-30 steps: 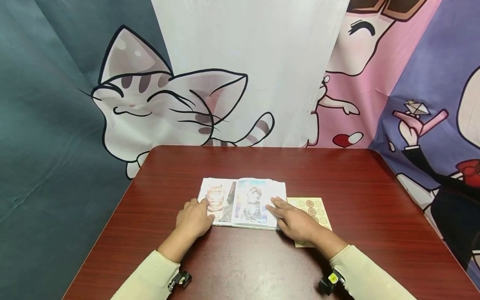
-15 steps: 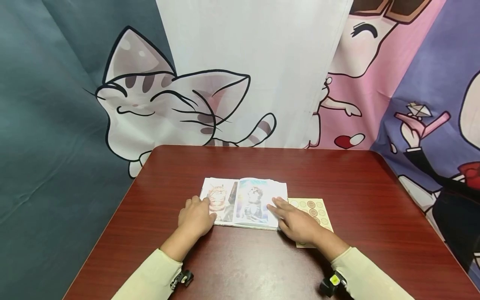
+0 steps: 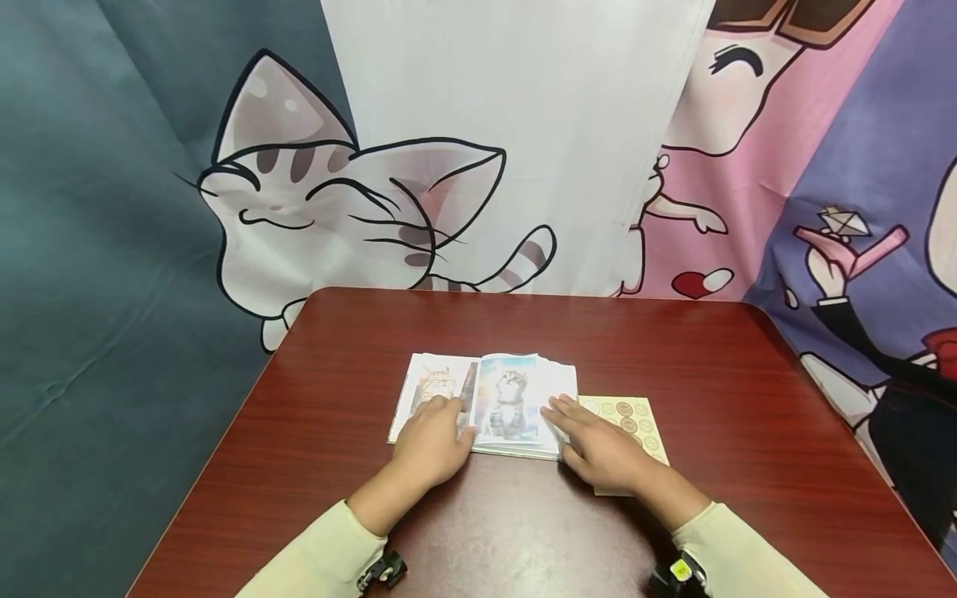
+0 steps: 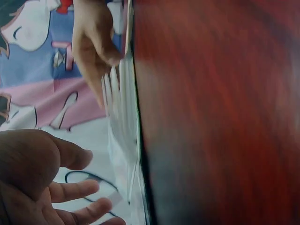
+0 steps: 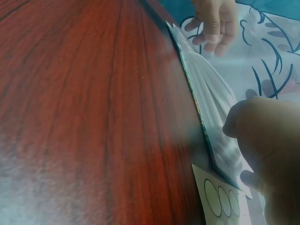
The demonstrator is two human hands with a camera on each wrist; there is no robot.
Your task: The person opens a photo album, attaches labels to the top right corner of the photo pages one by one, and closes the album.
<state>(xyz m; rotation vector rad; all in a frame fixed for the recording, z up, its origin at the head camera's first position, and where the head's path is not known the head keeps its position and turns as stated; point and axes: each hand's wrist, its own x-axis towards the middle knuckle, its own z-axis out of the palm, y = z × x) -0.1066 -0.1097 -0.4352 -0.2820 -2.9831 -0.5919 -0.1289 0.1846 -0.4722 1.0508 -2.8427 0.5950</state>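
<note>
An open picture book lies on the table, with a cat picture on each page. My left hand is over the left page and partly hides its picture. Its fingers are spread and loosely extended in the left wrist view, and the right wrist view shows this left hand a little above the pages. Extended fingers of my right hand rest on the right page near its outer edge. Under that hand and wrist, a pale yellow sheet with round stickers sits just right of the book, partly hidden.
The reddish-brown wooden table extends around the book on all sides. Behind it hangs a cloth backdrop printed with a cartoon cat and figures. A small dark device is strapped to each wrist.
My left hand has moved right, from the book's left edge to over the left page toward the middle. The right hand stays on the right page. The head view has shifted slightly.
</note>
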